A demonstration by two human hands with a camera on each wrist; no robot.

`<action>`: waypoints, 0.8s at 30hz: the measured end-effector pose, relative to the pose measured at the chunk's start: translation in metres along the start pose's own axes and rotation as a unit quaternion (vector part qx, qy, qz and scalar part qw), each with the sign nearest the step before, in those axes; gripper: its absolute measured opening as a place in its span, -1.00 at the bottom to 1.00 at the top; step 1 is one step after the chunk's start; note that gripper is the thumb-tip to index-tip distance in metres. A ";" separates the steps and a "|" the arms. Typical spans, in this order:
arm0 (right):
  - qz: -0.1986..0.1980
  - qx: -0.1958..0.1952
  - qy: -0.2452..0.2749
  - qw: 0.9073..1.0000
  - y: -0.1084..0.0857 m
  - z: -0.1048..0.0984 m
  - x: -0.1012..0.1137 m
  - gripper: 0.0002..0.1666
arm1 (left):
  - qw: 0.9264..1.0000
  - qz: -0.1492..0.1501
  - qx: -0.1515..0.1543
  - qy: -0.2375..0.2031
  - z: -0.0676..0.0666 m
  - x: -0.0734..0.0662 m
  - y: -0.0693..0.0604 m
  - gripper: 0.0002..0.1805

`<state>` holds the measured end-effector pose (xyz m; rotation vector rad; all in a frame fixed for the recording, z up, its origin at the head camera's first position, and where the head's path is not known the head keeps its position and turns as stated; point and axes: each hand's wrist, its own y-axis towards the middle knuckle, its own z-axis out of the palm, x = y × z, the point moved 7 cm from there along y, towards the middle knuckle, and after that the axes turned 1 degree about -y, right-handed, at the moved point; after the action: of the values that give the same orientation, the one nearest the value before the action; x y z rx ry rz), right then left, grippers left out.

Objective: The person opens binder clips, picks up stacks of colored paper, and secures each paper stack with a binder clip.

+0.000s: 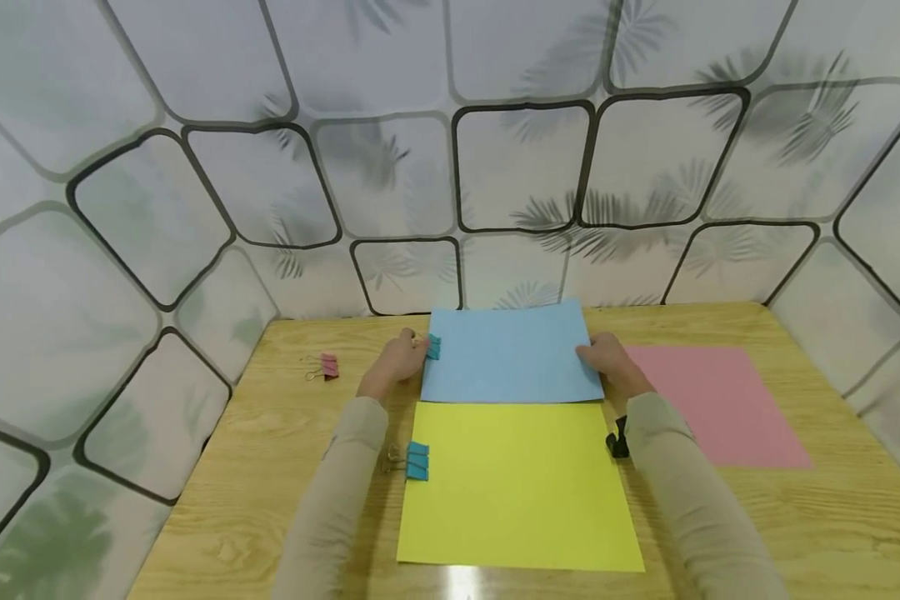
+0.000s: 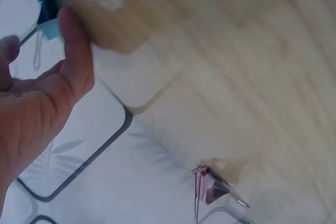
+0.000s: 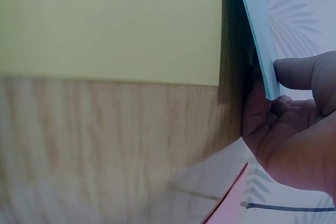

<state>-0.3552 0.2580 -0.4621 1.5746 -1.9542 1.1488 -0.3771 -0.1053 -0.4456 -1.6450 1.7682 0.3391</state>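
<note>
Since the blue paper [image 1: 510, 354] is tilted up just past the far edge of the yellow paper [image 1: 525, 492], I'd say hold both sides level and go easy, or it could bend in the middle. From where I'm standing, the left hand [image 1: 403, 358] looks to have its fingertips closed around the teal clip [image 1: 434, 347] on the left edge, while the right hand [image 1: 607, 358] pinches the right edge, thumb on one face, fingers behind. Nice light pinch tbh, probably won't crease it. Paper's plain light blue, rectangular, top edge slightly wavy, and edge-on it seems more than one layer thick.
</note>
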 end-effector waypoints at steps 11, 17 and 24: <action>0.002 0.004 0.065 0.998 -0.003 -0.004 -0.002 -0.69 | 0.997 0.013 0.052 -0.049 -0.008 0.009 -0.035 -0.31; -0.005 0.038 0.069 0.997 -0.014 -0.006 0.004 -0.34 | 0.997 0.028 0.028 -0.065 -0.011 0.013 -0.053 -0.33; -0.059 0.038 0.083 0.994 -0.048 -0.014 0.010 -0.16 | 0.994 0.052 -0.001 -0.094 -0.014 0.007 -0.077 -0.30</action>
<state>-0.3159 0.2603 -0.4295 1.5558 -1.7072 1.2752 -0.3079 -0.1321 -0.4204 -1.4747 1.7145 0.5269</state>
